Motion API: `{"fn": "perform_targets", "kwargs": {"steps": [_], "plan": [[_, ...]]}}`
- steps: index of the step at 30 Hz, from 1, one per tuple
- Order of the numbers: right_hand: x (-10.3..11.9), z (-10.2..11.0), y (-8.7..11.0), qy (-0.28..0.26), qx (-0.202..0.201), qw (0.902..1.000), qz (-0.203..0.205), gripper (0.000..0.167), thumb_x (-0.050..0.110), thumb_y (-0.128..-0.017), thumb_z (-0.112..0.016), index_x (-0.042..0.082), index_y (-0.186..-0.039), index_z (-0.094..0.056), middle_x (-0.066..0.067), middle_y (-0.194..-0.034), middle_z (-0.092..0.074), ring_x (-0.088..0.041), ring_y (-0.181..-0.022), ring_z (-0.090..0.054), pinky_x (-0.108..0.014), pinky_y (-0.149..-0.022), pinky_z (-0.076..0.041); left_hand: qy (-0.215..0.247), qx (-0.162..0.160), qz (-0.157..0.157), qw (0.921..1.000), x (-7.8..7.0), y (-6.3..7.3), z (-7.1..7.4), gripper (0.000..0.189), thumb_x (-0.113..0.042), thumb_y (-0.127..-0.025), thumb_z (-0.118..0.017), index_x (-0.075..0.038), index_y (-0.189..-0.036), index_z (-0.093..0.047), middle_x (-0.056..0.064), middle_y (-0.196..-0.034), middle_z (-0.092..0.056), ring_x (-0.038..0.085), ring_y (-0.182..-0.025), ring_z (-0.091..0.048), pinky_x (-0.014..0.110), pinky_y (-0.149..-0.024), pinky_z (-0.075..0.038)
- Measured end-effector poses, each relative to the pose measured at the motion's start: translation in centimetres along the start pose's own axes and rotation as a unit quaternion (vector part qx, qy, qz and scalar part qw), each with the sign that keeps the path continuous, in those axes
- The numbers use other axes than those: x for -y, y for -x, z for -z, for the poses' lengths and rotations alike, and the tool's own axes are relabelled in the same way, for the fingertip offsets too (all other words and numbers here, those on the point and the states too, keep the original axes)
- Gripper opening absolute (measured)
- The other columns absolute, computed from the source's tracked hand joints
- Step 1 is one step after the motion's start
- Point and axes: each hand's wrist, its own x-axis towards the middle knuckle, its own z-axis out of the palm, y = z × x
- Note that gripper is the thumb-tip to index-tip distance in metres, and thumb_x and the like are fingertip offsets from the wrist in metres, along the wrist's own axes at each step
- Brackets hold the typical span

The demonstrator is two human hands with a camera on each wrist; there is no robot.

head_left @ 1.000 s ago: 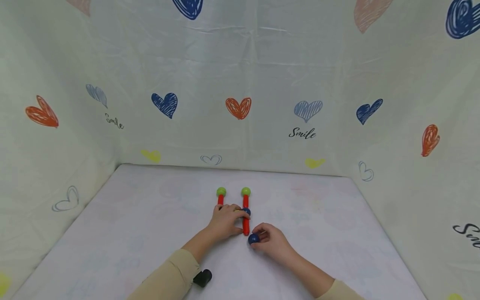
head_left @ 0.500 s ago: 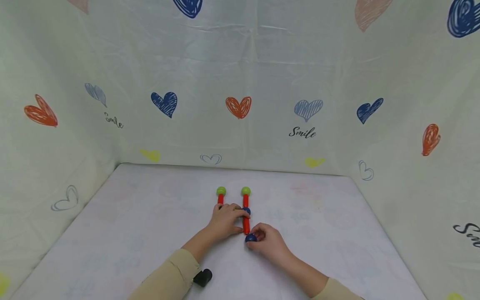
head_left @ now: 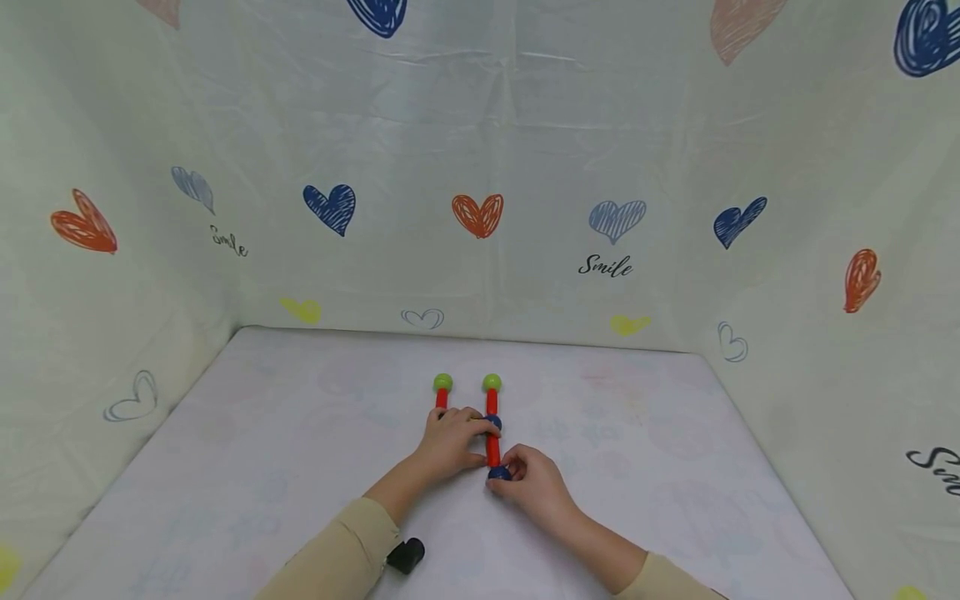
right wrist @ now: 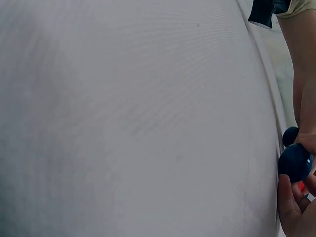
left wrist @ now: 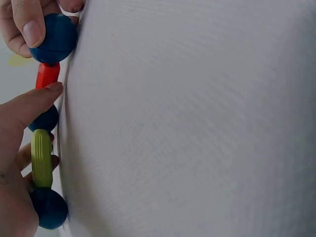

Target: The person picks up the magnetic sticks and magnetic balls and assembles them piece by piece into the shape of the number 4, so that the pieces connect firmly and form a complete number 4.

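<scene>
My left hand [head_left: 450,442] holds a ball-and-rod toy frame, its thumb by the near red rod [head_left: 492,451] and its fingers across the middle blue ball [head_left: 492,422]. In the left wrist view, a yellow-green rod [left wrist: 42,158] joins that ball to another blue ball [left wrist: 49,208], with fingers behind it. Between thumb and fingers my right hand [head_left: 538,487] pinches a larger-looking blue ball [left wrist: 58,39] right at the red rod's near end. Two green balls [head_left: 443,382] cap the far ends, on red rods. The left hand hides part of the frame.
A white-covered table [head_left: 637,450] lies under the frame. A pale curtain [head_left: 540,275] printed with hearts rises at its back and sides. Beside the left sleeve [head_left: 337,542] is a black wrist-worn piece [head_left: 406,556].
My right hand has moved slightly left with the blue ball, from beside the near red rod's end to right at it. The left hand has stayed in place on the frame.
</scene>
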Motion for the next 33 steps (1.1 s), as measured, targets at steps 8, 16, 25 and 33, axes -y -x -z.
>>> {"fn": "perform_targets", "kwargs": {"steps": [8,16,25,33], "plan": [[0.1,-0.1,-0.2,-0.006,-0.003,1.0000,0.006,0.031,0.025,-0.076,-0.085,0.009,-0.089,-0.061,0.002,-0.073,-0.053,-0.013,-0.065,-0.050,-0.022,-0.053,-0.042,0.014,0.003,0.005,0.9999,-0.1,-0.1,0.4,0.037,-0.035,-0.078,-0.082,-0.032,-0.112,-0.070,0.000,-0.116,-0.062,0.025,-0.107,-0.055,0.053,-0.094,-0.030],[0.2,0.2,-0.2,-0.004,0.020,0.9998,-0.002,0.031,0.023,-0.077,-0.084,0.010,-0.092,-0.060,0.002,-0.075,-0.055,-0.014,-0.068,-0.052,-0.024,-0.055,-0.044,0.048,-0.014,0.000,0.9988,0.3,-0.2,0.8,0.036,-0.030,-0.079,-0.082,-0.026,-0.113,-0.071,0.001,-0.118,-0.064,0.023,-0.113,-0.056,0.052,-0.095,-0.038],[0.2,0.7,-0.2,-0.018,0.052,0.9985,0.006,0.034,0.012,-0.075,-0.084,0.007,-0.097,-0.060,0.001,-0.081,-0.059,-0.015,-0.071,-0.054,-0.025,-0.059,-0.046,0.045,-0.015,0.026,0.9985,0.8,-0.2,1.4,0.037,-0.025,-0.080,-0.081,-0.023,-0.115,-0.070,-0.001,-0.116,-0.067,0.023,-0.112,-0.058,0.053,-0.095,-0.041],[0.2,0.8,-0.1,-0.023,0.062,0.9978,-0.001,0.033,0.010,-0.075,-0.083,0.007,-0.099,-0.060,0.001,-0.080,-0.058,-0.015,-0.070,-0.055,-0.026,-0.058,-0.047,0.081,-0.011,0.079,0.9935,1.7,-0.4,1.5,0.032,-0.026,-0.083,-0.079,-0.020,-0.114,-0.070,-0.004,-0.109,-0.069,0.023,-0.104,-0.057,0.054,-0.092,-0.040]]}}
